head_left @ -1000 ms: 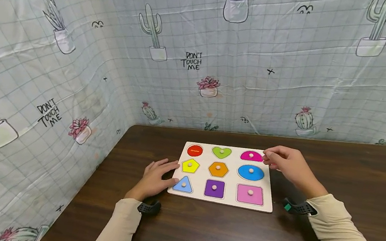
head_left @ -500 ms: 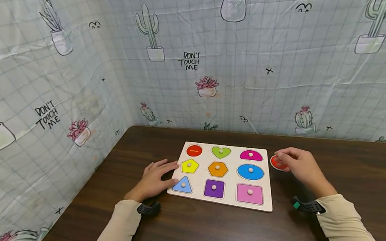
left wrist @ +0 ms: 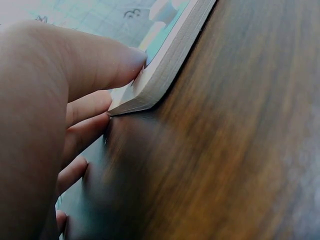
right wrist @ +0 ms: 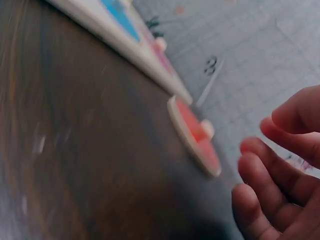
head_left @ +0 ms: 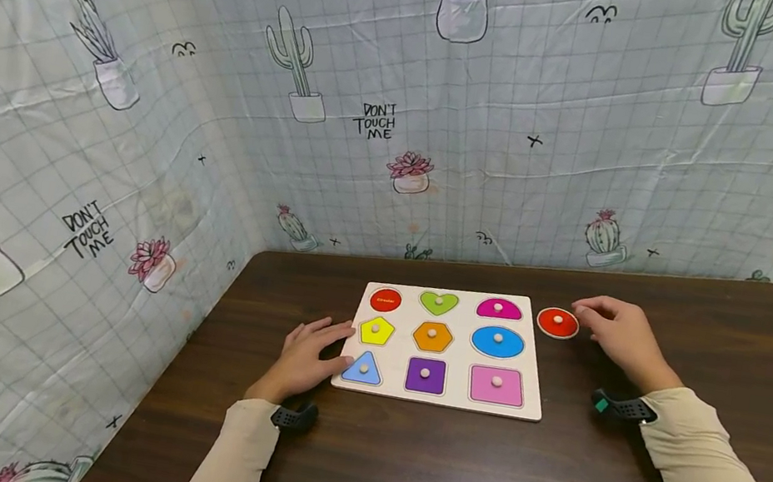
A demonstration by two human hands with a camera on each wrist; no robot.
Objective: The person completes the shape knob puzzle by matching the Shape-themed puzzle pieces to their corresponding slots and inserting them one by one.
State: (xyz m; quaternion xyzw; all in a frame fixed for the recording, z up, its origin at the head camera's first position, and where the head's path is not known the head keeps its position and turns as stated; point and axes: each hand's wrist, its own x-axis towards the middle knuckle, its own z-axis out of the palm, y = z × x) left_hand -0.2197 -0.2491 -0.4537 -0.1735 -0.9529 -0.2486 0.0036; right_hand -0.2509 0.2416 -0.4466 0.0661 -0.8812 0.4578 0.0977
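Note:
A wooden knob puzzle board (head_left: 392,351) lies flat, holding several coloured shapes with round knobs. My left hand (head_left: 302,358) rests at its near left corner. The left thumb (left wrist: 117,62) lies on the board's top by the blue triangle (head_left: 363,369), and the other fingers spread along the edge. A red circle piece (head_left: 557,323) with a pale knob sits on the table just off the board's right side. Right beside it, my right hand (head_left: 618,332) holds nothing; in the right wrist view its loosely bent fingers (right wrist: 252,172) are apart from the piece.
The board's top left recess (head_left: 385,300) shows a printed red circle with a word on it and no knob. Dark wood table (head_left: 427,466) extends around the board. A cactus-print cloth (head_left: 335,182) hangs behind and to the left.
My right hand carried the red circle piece off the board to the right, set it on the table and let go, drawing slightly away. My left hand stayed at the corner.

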